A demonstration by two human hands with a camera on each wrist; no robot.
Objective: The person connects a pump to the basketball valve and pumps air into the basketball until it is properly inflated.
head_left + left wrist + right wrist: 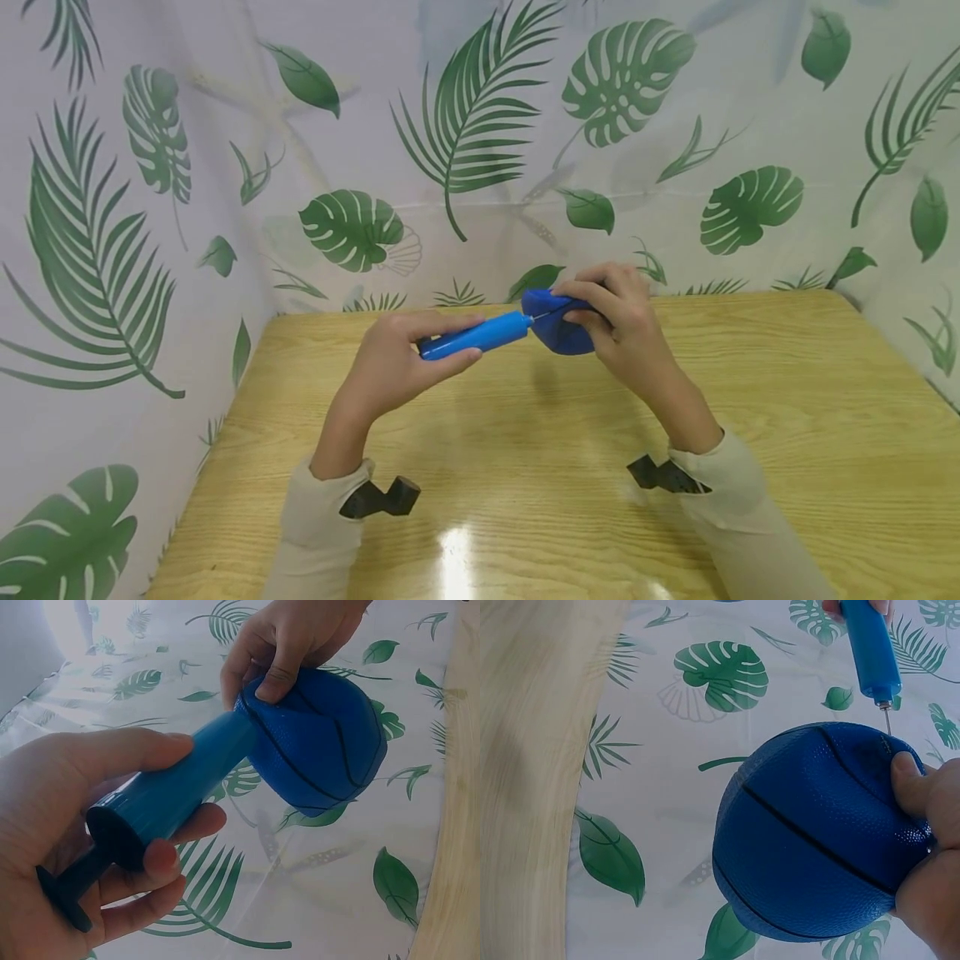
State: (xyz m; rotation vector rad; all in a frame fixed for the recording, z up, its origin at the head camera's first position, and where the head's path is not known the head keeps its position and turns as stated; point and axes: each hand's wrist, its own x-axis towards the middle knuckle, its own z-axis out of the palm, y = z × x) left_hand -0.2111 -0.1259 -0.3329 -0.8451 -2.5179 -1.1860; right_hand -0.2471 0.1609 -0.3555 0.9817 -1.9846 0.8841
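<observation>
My left hand (386, 358) grips the barrel of a blue ball pump (491, 333), thumb on one side and fingers on the other. Its black T-shaped handle (75, 889) sticks out at the back, close to the palm in the left wrist view. A thin metal needle (888, 722) runs from the pump's tip to the surface of a blue mini basketball (810, 840) with black lines. Soft and dented, the ball is partly deflated. My right hand (626, 325) pinches it between thumb and fingers, with the thumb beside the needle. Both things are held above the table.
A wood-grain table (510, 467) lies below the hands. Behind it and at the sides hang white sheets with green leaf prints (480, 125). Black wrist cameras (381, 498) sit on both light sleeves (742, 492).
</observation>
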